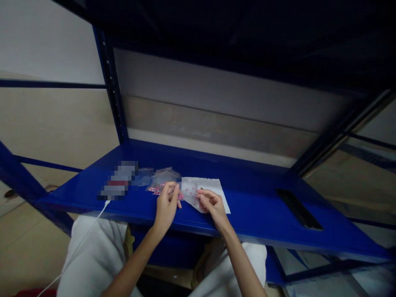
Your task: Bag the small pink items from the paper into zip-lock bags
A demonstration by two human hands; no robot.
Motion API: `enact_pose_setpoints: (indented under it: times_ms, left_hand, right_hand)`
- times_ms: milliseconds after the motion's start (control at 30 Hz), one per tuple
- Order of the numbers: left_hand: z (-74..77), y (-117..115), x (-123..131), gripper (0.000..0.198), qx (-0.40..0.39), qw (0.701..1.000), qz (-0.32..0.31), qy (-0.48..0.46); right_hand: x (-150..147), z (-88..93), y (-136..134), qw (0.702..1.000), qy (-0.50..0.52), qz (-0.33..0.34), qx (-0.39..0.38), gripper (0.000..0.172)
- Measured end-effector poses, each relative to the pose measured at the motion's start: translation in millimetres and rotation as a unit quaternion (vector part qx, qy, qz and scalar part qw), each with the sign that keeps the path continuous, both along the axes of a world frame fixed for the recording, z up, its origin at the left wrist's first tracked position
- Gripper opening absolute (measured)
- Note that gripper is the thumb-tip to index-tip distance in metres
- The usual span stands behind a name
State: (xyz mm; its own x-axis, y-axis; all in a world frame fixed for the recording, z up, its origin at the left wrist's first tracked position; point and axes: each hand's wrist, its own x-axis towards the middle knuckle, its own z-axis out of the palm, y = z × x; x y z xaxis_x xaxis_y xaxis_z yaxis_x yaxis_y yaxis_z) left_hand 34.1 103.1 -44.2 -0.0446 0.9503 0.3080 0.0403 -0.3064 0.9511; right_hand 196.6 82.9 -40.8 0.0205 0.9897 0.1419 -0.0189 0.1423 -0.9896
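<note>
Counting two hands at the front edge of a blue metal shelf (262, 210). From my head-camera feed, the left hand (167, 206) pinches one small clear bag (189, 194) marked with pink dots, and the right hand (213, 206) holds the same bag at its lower part, so I read both grips as clenched on it. The bag sits between the hands, over the left edge of one white sheet (213, 192) lying flat on the shelf. Behind the left hand lie two more clear bags (163, 177). A heap of pink pieces (156, 189) lies just beside that hand, too small for me to count. Further left is one blurred packet (119, 180), and one white cable (93, 231) runs down over the shelf edge near it. One black strip (298, 208) lies on the right part of the shelf.
</note>
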Motion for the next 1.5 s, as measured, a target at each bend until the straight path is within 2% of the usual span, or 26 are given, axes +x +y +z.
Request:
enact_pose_setpoints:
  times_ms: [67, 233, 400, 533, 600, 667, 733, 800, 833, 900, 967, 1033, 1167, 1300, 1500]
  left_hand:
    - [-1.2, -4, -1, 0.02, 0.0, 1.0, 0.003, -0.013]
    - [-1.6, -14, -4, 0.022, -0.011, 0.999, -0.006, -0.043]
    - [-3.0, -15, -10, 0.025, -0.023, 0.998, -0.016, -0.058]
    - [-4.7, -12, -19, 0.03, -0.032, 0.999, -0.013, -0.03]
    - [-4.2, -13, -23, 0.031, -0.006, 0.999, 0.032, 0.01]
    - [-1.9, -17, -24, 0.029, 0.047, 0.989, 0.12, 0.077]
    - [2.6, -24, -23, 0.021, 0.099, 0.961, 0.209, 0.153]
    - [8.1, -31, -19, 0.016, 0.126, 0.937, 0.245, 0.213]
    - [10.6, -34, -17, 0.019, 0.131, 0.935, 0.231, 0.235]
    - [13.8, -38, -12, 0.025, 0.147, 0.943, 0.149, 0.258]
    - [14.1, -39, -10, 0.028, 0.144, 0.955, 0.066, 0.252]
    - [12.4, -39, -9, 0.029, 0.124, 0.964, 0.024, 0.236]
    - [10.0, -42, -12, 0.031, 0.083, 0.976, 0.005, 0.203]
    - [14.0, -47, -17, 0.034, 0.053, 0.984, 0.001, 0.172]
    - [24.1, -57, -26, 0.034, 0.04, 0.988, -0.08, 0.126]
  right_hand:
    - [1, -1.6, 0, 1.0, -0.007, -0.009, 0.007, 0.033]
    - [0, -2.6, 0, 0.998, -0.045, -0.044, 0.017, 0.021]
    - [-3, 1.9, -1, 0.998, -0.051, -0.016, 0.011, 0.019]
    - [-3, 2.6, -1, 0.999, -0.039, -0.008, 0.003, 0.022]
    - [-3, 2.0, -1, 0.999, -0.042, -0.012, -0.002, 0.028]
    - [-4, 1.5, -1, 0.999, -0.047, -0.018, 0.0, 0.03]
    - [-5, 1.5, -1, 0.999, -0.049, -0.023, 0.008, 0.028]
    - [-7, 2.9, -1, 0.998, -0.057, -0.022, 0.014, 0.025]
    - [-8, 4.3, -2, 0.997, -0.069, -0.021, 0.015, 0.024]
    - [-10, 8.4, -4, 0.994, -0.105, -0.016, 0.017, 0.021]
    - [-12, 13.6, -7, 0.99, -0.137, -0.01, 0.019, 0.019]
    - [-16, 18.7, -11, 0.987, -0.158, 0.0, 0.018, 0.019]
    - [-26, 26.0, -19, 0.985, -0.172, 0.027, 0.016, 0.022]
    - [-36, 31.1, -25, 0.988, -0.149, 0.031, 0.012, 0.021]
    - [-44, 40.8, -33, 0.993, -0.102, 0.063, 0.0, 0.022]
